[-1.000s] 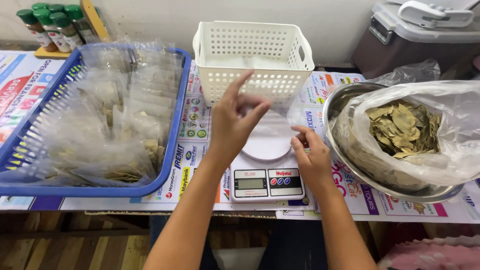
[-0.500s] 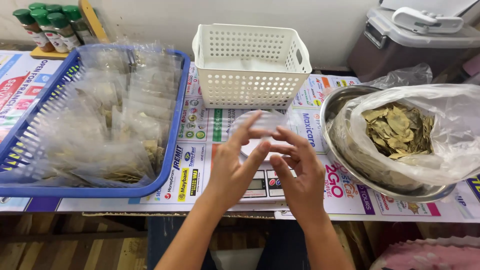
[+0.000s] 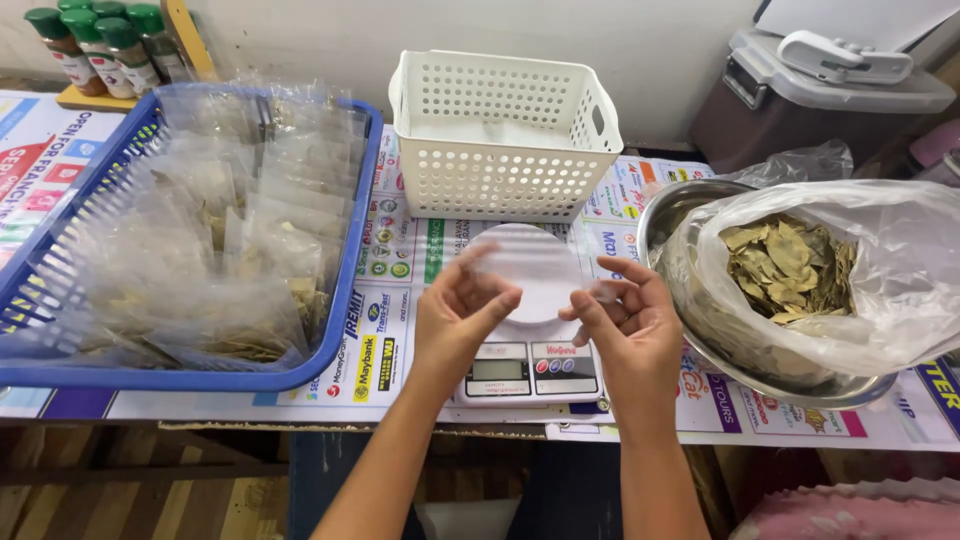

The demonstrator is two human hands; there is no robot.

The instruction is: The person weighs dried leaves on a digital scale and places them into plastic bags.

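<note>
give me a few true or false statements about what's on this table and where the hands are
1. The white basket stands behind the scale. True.
2. The dried leaves lie loose in the blue tray. False: they sit in a clear plastic bag set in a metal bowl on the right; the blue tray holds small clear packets.
3. The left hand and right hand are both raised over the scale. True.
4. The right hand rests inside the metal bowl. False: it is beside the bowl, over the scale.
5. Green-capped bottles stand at the far left. True.
</note>
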